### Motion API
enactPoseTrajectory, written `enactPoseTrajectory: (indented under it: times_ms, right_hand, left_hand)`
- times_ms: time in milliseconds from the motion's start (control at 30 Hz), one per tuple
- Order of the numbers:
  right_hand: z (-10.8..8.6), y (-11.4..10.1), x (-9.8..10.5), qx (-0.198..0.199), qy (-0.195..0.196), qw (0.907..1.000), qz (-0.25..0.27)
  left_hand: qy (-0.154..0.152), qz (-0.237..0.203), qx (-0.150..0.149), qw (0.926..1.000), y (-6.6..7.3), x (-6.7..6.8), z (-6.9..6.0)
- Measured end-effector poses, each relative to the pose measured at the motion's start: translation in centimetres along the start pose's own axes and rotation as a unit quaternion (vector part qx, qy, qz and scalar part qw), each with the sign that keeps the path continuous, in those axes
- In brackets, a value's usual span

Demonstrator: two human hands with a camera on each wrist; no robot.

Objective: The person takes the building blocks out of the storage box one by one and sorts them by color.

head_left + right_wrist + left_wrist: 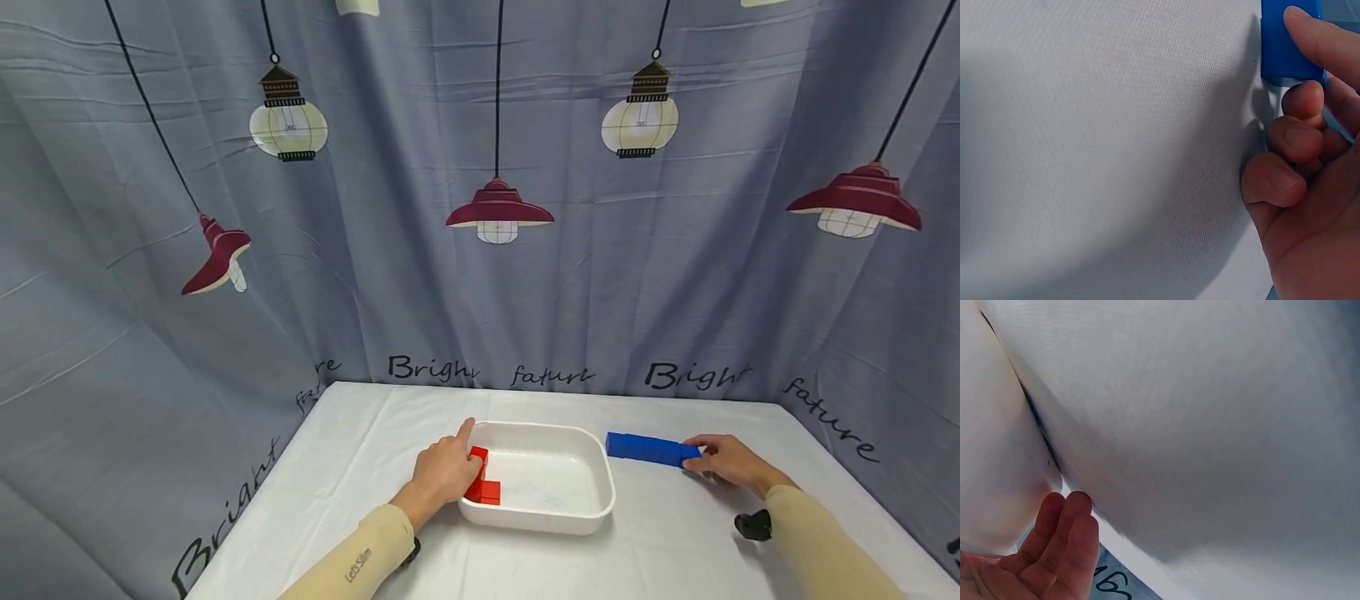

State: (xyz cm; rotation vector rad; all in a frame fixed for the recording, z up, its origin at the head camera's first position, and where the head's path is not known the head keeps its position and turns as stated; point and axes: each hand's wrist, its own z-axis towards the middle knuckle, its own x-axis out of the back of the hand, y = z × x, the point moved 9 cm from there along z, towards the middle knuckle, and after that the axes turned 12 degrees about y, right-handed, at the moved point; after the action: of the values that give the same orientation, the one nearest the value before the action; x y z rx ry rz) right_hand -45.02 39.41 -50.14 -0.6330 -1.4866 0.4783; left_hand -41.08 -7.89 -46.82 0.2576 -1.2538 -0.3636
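A grey-blue printed curtain (420,292) hangs behind the white tray (540,523), which sits on a white-covered table (360,450). Right of the tray, the right hand (723,460) pinches the far-right end of a blue bar (648,448) between thumb and fingers, while at the tray's left wall the left hand (442,468) holds the rim, thumb inside, beside red blocks (491,492) lying within the tray.
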Motion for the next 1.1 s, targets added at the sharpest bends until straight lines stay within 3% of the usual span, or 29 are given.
enactPoseTrajectory:
  times_ms: [1100]
  right_hand:
    - [0.21, -0.73, -0.06, 0.024, 0.014, 0.9993, -0.024]
  left_hand:
    - [-0.001, 0.005, 0.005, 1.0000, 0.04, 0.02, -0.06]
